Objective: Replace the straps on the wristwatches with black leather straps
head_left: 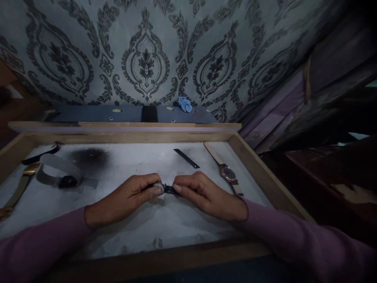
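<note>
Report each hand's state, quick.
Left hand: closed, pinching a small silvery watch.
Right hand: closed, pinching a dark strap beside the watch.

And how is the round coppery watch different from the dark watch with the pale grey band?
The round coppery watch lies stretched out; the dark watch with the pale grey band curls into a loop. The coppery watch's strap is beige and slim; the dark watch's band looks wider. Both rest in the wooden-sided tray.
</note>
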Demonstrator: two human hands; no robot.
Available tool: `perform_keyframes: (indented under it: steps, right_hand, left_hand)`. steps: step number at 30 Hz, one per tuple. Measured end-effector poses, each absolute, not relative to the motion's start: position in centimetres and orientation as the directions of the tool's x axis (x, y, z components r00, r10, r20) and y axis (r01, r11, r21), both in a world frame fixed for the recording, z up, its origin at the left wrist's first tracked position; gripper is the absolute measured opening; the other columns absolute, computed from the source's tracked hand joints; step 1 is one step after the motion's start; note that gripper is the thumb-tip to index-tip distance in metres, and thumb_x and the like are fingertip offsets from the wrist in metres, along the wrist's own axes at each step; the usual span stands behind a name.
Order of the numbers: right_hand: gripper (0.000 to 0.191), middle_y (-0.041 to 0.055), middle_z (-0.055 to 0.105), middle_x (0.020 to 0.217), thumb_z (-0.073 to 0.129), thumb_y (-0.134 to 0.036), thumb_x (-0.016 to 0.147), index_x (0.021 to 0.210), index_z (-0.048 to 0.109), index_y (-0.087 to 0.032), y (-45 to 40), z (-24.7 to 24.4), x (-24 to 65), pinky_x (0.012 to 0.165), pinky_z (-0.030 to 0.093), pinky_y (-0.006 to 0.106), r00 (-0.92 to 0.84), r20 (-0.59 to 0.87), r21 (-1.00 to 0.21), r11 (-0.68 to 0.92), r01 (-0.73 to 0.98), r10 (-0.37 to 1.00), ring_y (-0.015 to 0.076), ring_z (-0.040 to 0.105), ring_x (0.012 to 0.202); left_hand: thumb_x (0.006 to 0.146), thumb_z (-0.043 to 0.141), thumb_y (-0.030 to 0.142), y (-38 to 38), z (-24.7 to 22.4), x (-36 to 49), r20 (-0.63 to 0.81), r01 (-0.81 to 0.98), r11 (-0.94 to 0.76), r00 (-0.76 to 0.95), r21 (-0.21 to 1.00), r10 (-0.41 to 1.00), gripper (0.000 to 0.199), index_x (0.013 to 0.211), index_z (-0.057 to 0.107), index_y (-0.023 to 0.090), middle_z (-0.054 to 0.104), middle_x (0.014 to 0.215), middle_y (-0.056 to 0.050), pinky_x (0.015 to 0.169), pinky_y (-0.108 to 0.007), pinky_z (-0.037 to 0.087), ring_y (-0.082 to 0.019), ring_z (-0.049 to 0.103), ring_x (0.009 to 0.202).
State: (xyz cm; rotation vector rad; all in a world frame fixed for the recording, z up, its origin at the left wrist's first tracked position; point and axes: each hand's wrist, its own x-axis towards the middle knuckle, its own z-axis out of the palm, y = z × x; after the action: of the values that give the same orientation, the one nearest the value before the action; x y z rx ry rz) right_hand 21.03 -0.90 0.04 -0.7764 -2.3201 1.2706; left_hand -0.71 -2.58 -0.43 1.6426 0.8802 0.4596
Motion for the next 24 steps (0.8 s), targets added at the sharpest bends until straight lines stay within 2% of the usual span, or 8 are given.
perform_keyframes:
  steps: [4, 9, 17, 24]
  right_hand:
    - [0.036, -0.0066, 0.030, 0.056, 0.042, -0.036, 0.096, 0.066, 0.043, -0.016, -0.75, 0.08, 21.11, 0.048, 0.023, 0.021, -0.797, -0.030, -0.889, 0.349, 0.298, 0.604, 0.0067, 0.027, 0.050]
    - [0.034, -0.0064, 0.030, 0.057, 0.044, -0.034, 0.095, 0.066, 0.041, -0.016, -0.77, 0.11, 21.24, 0.048, 0.022, 0.022, -0.817, -0.064, -0.899, 0.322, 0.296, 0.573, 0.0064, 0.027, 0.050]
    - [0.032, -0.0074, 0.030, 0.053, 0.041, -0.030, 0.096, 0.067, 0.042, -0.017, -1.11, -0.01, 21.14, 0.046, 0.023, 0.021, -0.779, 0.075, -0.821, 0.482, 0.306, 0.622, 0.0058, 0.029, 0.045]
    - [0.033, -0.0057, 0.034, 0.057, 0.038, -0.034, 0.097, 0.071, 0.046, -0.016, -1.43, 0.07, 20.90, 0.047, 0.028, 0.021, -0.742, 0.068, -0.879, 0.392, 0.271, 0.667, 0.0067, 0.032, 0.049]
  left_hand:
    - [0.094, 0.042, 0.036, -2.77, -0.71, -0.61, -0.157, 0.318, -0.066, 0.626, 0.946, 0.764, 0.026, 0.080, 0.052, 0.018, 0.043, 0.073, 0.002, 0.064, -0.025, 0.034, -0.014, 0.041, 0.070]
    - [0.094, 0.043, 0.037, -2.88, -0.91, -0.59, -0.165, 0.337, -0.063, 0.606, 0.939, 0.778, 0.027, 0.079, 0.053, 0.017, 0.043, 0.072, 0.003, 0.063, -0.025, 0.033, -0.013, 0.041, 0.068]
    - [0.094, 0.044, 0.037, -2.68, -0.95, -0.55, -0.177, 0.247, 0.028, 0.608, 0.969, 0.774, 0.026, 0.078, 0.051, 0.017, 0.041, 0.072, 0.003, 0.064, -0.024, 0.033, -0.013, 0.040, 0.070]
    - [0.094, 0.044, 0.039, -2.71, -1.12, -0.70, -0.169, 0.225, 0.037, 0.605, 0.974, 0.778, 0.027, 0.080, 0.052, 0.018, 0.042, 0.075, 0.003, 0.066, -0.024, 0.034, -0.013, 0.040, 0.072]
